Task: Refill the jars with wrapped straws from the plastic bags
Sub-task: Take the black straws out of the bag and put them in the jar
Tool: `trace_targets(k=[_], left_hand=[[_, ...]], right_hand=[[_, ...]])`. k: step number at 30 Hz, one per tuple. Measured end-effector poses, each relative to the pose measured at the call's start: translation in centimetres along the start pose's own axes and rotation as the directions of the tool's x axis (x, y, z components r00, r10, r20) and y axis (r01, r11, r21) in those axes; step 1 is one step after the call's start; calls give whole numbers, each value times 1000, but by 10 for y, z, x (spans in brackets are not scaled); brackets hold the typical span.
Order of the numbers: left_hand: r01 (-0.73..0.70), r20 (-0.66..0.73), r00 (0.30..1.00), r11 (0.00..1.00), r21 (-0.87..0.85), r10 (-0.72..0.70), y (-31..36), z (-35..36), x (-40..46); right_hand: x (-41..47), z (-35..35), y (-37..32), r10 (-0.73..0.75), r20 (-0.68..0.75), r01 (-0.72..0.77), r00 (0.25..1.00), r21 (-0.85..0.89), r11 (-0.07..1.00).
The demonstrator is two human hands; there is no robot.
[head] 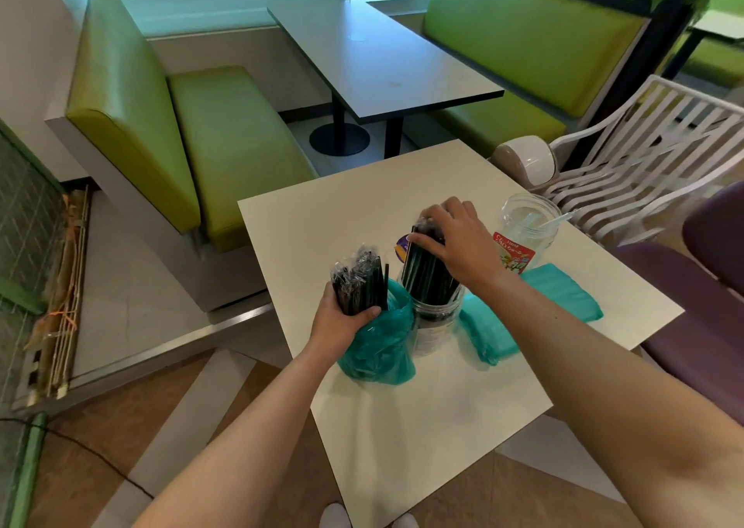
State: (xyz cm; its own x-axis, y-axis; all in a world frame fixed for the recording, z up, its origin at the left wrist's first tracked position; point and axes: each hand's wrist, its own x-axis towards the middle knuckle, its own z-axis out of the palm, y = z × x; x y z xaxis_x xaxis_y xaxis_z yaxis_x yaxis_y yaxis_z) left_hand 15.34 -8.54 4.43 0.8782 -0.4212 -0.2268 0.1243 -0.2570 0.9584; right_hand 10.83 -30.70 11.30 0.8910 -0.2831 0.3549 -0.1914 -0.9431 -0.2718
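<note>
My left fingers (368,313) are curled tight round a bundle of black wrapped straws (359,286), which stands nearly upright out of the green plastic bag (376,350) at the near-left of the tabletop (422,427). My right hand (459,241) lies on top of a second bunch of black straws (428,275) already standing in the near jar (437,326), fingers draped over their upper ends and thumb against the side; they look to be pressing and steadying rather than pinching hard.

What the next move turns on, as I judge it: the held bundle sits just left of the jar mouth, its long axis roughly parallel to the straws in the jar, lower ends down in the bag. So it wants lifting clear and shifting rightward, no turning needed. The left hand (346,322) is the nearer one and already has the load; the right covers the opening and would have to make room.

Further right stands a second clear jar (523,237) holding only a few pale straws, with another green bag (531,310) lying flat beside it.
</note>
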Motion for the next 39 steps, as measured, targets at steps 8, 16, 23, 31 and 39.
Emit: trace_targets(k=[8,16,23,31,39], left_hand=[[-6,-7,1000,1000,4,6,-3,0,0],[-12,-28,1000,999,37,13,-8,-1,1],[-25,-24,999,999,33,26,-13,-3,3],[10,34,999,1000,-13,-10,-18,-10,3],[-6,75,997,999,-44,9,-13,-10,1]], right_hand=[[-21,6,-2,65,88,-60,994,-49,997],[-48,4,-41,29,-181,-49,983,-109,993],[-84,36,-92,348,104,-332,932,634,698],[-80,45,-86,397,312,-504,863,585,636],[-76,50,-84,387,296,-486,873,587,648]])
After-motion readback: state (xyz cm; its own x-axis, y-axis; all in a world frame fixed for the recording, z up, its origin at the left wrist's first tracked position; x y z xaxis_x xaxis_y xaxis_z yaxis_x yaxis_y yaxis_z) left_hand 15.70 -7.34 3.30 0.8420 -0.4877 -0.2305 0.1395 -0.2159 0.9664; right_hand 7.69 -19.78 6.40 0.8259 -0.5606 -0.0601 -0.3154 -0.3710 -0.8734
